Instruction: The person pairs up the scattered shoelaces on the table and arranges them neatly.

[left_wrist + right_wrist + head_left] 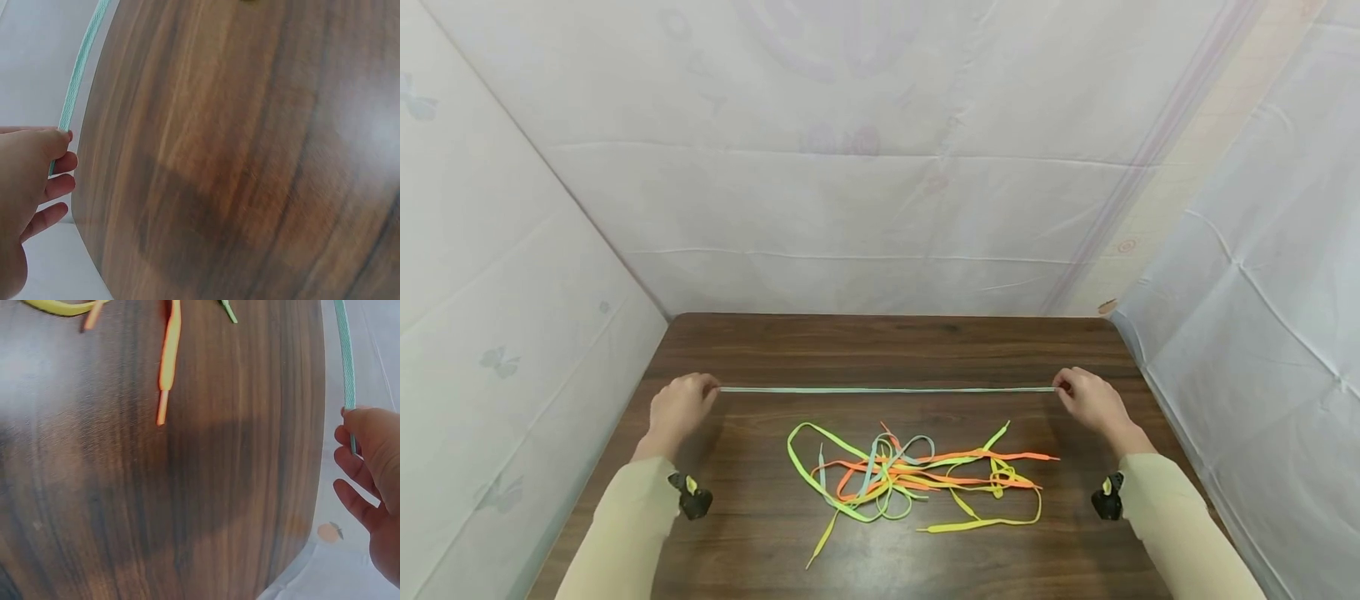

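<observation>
Mint lace [887, 390] taut, long axis left to right.

Room flanks tangled laces [892, 477]; a taut lace [886, 390], perhaps raised, crosses beyond.

2 arms [625, 529] extended forward, well apart; fingers [60, 185] pinched.

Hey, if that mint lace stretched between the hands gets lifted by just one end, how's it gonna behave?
The mint lace would probably hang limp, since the similar laces on the table lie in loose loops. It's likely light, being thin and flat. Its woven texture suggests it may not slip easily from a pinch.
</observation>
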